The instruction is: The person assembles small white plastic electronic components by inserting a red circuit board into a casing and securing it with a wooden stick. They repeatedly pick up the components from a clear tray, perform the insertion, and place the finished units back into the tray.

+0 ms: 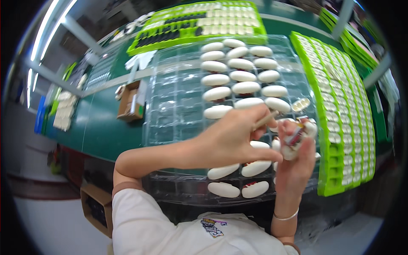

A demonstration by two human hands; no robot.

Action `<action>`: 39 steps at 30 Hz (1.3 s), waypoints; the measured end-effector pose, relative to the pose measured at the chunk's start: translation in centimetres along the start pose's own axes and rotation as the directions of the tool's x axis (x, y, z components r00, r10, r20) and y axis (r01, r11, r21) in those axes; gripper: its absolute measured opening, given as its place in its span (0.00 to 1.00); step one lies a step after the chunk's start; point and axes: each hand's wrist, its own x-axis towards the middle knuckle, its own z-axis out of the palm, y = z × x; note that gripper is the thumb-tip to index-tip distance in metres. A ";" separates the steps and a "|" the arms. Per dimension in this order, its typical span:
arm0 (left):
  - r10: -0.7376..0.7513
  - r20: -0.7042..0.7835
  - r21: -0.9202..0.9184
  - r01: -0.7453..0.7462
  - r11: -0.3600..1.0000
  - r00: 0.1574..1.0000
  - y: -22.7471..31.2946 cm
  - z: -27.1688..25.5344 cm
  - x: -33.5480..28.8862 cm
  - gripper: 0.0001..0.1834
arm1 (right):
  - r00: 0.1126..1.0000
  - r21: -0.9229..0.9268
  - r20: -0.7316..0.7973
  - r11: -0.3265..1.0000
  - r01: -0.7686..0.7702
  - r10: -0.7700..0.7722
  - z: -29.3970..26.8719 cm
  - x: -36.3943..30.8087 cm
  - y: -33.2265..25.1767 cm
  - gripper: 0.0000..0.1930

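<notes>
My left hand [231, 138] is closed on a thin tan stick [264, 121], which points toward my right hand. Held up in the fingers of my right hand [298, 172] is a white rounded casing [290, 152] with red and shiny parts showing inside; motion blurs its details. Both hands are close together over a clear plastic tray [166, 109]. Rows of white oval casings [216, 93] lie in the tray's compartments, some showing red parts beneath or inside. A small pale piece with oval openings [301, 104] sits just beyond my right hand.
Right of the clear tray, a bright green tray [334, 172] holds many small white pieces. Another green tray [140, 47] at the back carries white and black pieces. A small cardboard box [130, 104] stands on the green table [95, 131] at left, near a white cloth-like item [140, 60].
</notes>
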 end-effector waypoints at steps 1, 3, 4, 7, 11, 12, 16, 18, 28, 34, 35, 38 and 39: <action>-0.050 -0.063 -0.025 0.049 0.998 0.997 0.3 -1.7 -0.7 0.14 | 0.999 -0.004 0.034 1.000 0.020 -0.020 -0.3 0.1 -0.2 0.21; -0.140 -0.279 0.014 0.149 0.989 0.950 -0.2 -6.1 -2.0 0.07 | 0.999 0.034 0.051 0.999 0.017 -0.019 -1.2 0.1 -0.7 0.21; -0.147 -0.423 -0.031 0.148 0.988 0.894 -1.1 -8.4 -2.9 0.05 | 0.999 0.074 0.033 0.997 -0.027 0.025 -1.3 0.1 -0.7 0.21; -0.177 -0.705 0.365 0.566 0.739 0.686 -6.7 -15.5 -8.0 0.07 | 0.991 0.162 -0.014 0.978 -0.132 0.136 -1.2 -0.4 -0.7 0.20; -0.473 -0.683 0.567 0.812 0.136 0.557 -12.5 -18.6 -13.8 0.07 | 0.979 0.190 -0.023 0.962 -0.196 0.204 -0.9 -0.4 -0.3 0.20; -0.501 -0.684 0.558 0.823 0.110 0.530 -13.1 -18.5 -14.0 0.07 | 0.979 0.194 -0.014 0.961 -0.199 0.205 -1.1 -0.4 -0.3 0.20; -0.502 -0.694 0.548 0.831 0.094 0.515 -14.6 -18.3 -14.1 0.06 | 0.973 0.230 -0.021 0.948 -0.221 0.231 -1.2 -0.3 -0.6 0.18; -0.455 -0.696 0.579 0.809 0.101 0.556 -15.2 -18.3 -14.1 0.06 | 0.964 0.287 0.002 0.924 -0.254 0.264 -1.6 -0.2 -0.5 0.17; -0.216 -0.686 0.680 0.718 0.148 0.694 -12.4 -20.1 -15.9 0.10 | 0.897 0.530 0.053 0.749 -0.398 0.439 -1.5 0.4 -0.2 0.15; 0.092 -0.711 0.493 0.401 0.772 0.697 -2.7 -9.7 -6.0 0.02 | 0.867 0.617 0.027 0.674 -0.406 0.497 -1.5 0.3 0.1 0.12; 0.205 -0.584 0.574 0.221 0.788 0.786 -1.8 -7.2 -4.7 0.03 | 0.864 0.626 0.017 0.669 -0.401 0.503 -1.6 0.2 0.1 0.12; 0.591 -0.047 0.615 -0.443 0.652 0.805 -0.1 -2.3 -2.6 0.04 | 0.844 0.623 0.021 0.653 -0.430 0.536 -0.8 -0.1 0.3 0.12; 0.625 0.106 0.600 -0.551 0.580 0.773 0.6 -0.6 -1.7 0.04 | 0.843 0.615 0.019 0.659 -0.434 0.538 -0.9 -0.3 0.4 0.12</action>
